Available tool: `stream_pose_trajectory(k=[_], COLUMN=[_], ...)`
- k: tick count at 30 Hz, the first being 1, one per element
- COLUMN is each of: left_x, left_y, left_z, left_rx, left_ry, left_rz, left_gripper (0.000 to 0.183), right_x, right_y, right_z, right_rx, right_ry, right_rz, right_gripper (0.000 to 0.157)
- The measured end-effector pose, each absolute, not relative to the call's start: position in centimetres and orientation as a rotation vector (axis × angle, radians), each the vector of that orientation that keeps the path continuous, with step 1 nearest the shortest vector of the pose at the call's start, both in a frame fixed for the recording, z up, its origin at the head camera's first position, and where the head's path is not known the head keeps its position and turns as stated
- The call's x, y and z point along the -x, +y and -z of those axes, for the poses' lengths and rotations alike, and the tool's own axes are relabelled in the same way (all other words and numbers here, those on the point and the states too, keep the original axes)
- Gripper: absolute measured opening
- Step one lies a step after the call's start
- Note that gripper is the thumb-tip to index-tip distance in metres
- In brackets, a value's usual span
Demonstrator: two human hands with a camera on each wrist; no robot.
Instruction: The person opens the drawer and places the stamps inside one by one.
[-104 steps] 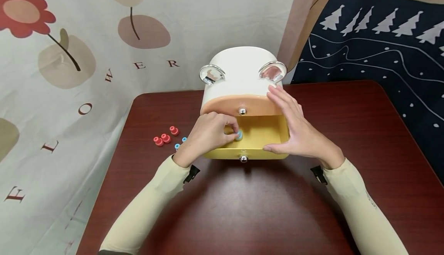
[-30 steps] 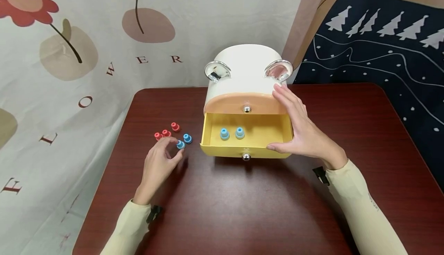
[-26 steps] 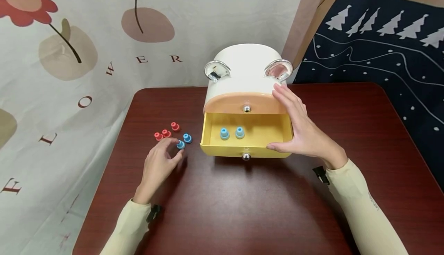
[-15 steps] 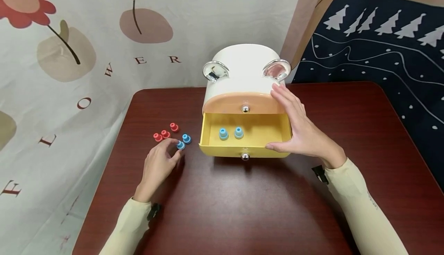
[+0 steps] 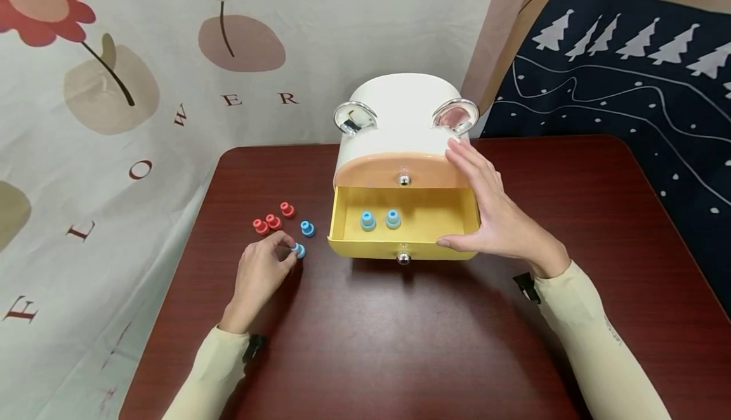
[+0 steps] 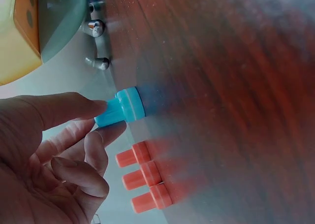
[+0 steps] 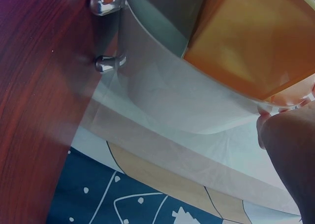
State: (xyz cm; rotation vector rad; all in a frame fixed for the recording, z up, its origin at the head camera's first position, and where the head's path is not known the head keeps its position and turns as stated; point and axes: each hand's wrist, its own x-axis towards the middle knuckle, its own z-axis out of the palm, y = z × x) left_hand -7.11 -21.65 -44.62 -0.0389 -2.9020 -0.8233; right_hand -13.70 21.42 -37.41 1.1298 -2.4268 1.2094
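Note:
Between thumb and fingertips my left hand [image 5: 259, 274] pinches a small blue stepped peg [image 6: 130, 105], its wide base close over the tabletop in the left wrist view. Another blue peg [image 5: 308, 228] and three red pegs [image 5: 273, 221] stand just beyond that hand. A small white cabinet [image 5: 407, 106] has its yellow lower drawer [image 5: 365, 249] pulled out. Two light blue pegs [image 5: 393, 219] stand upright inside, towards the left. My right hand [image 5: 499, 226] rests its fingers against the cabinet's right side, fingers extended, thumb at the drawer's front right corner.
Above the yellow drawer is a closed orange drawer [image 5: 371, 170] with a silver knob [image 5: 404, 179]. Silver ear-shaped loops [image 5: 355, 118] stick out on top. The dark red table [image 5: 422, 344] meets a flower-print cloth [image 5: 342, 26] behind.
My left hand came out of the drawer, leaving blue pegs standing there, and went to the table's left side. It now pinches another blue peg, shifted slightly towards me. My right hand stays put.

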Motion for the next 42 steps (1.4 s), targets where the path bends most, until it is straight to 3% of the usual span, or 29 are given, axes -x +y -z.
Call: stream_pose_trajectory(k=[12,25,42], left_x=[5.3,4.0,7.5], left_y=[-21.9,-18.5,-11.3], left_z=[43.6,38.1,34.8], left_rx=[0.170,0.408,0.651], left_ry=[-2.777,-2.310,-2.304], left_rz=[0.902,1.134,1.232], left_gripper=[0.020,0.026,0.016], right_x=[13.8,13.6,13.9], right_y=[21.4,21.5,21.6], right_z=[37.8,37.8,37.6], right_rx=[-1.140,-1.111,-1.144], right_ry=[-2.417,-2.423,-2.417], right_rz=[-1.217,-1.210,-1.214], right_gripper=[0.124,0.123,0.130])
